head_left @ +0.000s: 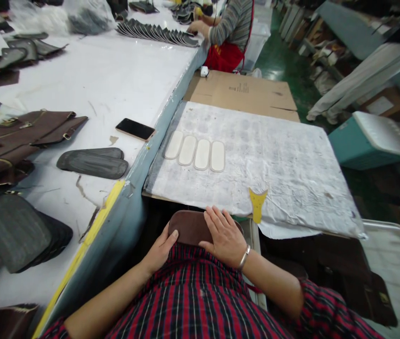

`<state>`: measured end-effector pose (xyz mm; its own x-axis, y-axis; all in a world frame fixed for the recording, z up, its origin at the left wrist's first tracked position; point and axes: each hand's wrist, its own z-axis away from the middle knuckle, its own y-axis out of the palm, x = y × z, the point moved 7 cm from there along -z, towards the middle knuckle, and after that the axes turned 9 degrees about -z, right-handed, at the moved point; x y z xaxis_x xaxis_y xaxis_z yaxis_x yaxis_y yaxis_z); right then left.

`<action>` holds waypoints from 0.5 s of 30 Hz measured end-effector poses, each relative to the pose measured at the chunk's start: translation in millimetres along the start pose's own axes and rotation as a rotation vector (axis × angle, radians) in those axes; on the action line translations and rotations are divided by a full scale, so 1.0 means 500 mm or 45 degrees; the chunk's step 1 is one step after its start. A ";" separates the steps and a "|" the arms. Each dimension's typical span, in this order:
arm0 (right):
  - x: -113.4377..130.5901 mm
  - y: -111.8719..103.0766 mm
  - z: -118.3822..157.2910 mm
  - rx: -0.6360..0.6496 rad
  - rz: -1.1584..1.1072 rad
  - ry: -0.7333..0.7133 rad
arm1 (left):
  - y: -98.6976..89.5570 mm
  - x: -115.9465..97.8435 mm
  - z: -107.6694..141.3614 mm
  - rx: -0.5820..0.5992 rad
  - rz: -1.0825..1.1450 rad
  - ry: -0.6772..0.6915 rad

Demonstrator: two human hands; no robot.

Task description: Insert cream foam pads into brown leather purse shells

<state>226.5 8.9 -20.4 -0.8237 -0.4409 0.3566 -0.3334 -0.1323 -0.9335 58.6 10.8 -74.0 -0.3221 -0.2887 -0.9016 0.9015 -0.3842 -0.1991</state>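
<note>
A dark brown oval leather piece [190, 228] lies across my lap, in front of the board's near edge. My left hand [162, 247] grips its left end, the thumb on top and the fingers underneath. Flat over its right part rests my right hand [224, 235], palm down, with the fingers stretched out and a silver bracelet at the wrist. Beyond my hands, several cream oval pieces [202, 154] stand in a row on the paper-covered board [277, 150]. A yellow notched piece [257, 205] is at that board's near edge.
On the white table [115, 80] at left are a phone [135, 129], grey oval pieces [93, 162] and brown leather bags [26, 132]. A person in a striped sleeve [230, 28] works at the far end. A teal bin [372, 139] stands right; dark leather items [341, 273] lie lower right.
</note>
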 end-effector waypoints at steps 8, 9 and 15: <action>0.086 0.041 -0.062 0.136 -0.008 -0.150 | -0.009 -0.008 -0.003 0.142 -0.080 0.152; 0.097 0.046 -0.071 0.148 -0.012 -0.168 | -0.010 -0.010 -0.003 0.159 -0.078 0.164; 0.143 0.063 -0.114 0.242 -0.061 -0.259 | -0.018 0.003 -0.009 0.191 -0.111 0.161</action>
<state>130.8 23.8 -22.2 -0.6934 -0.5967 0.4039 -0.2620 -0.3133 -0.9128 51.3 17.7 -75.4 -0.3497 -0.1400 -0.9263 0.8156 -0.5320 -0.2276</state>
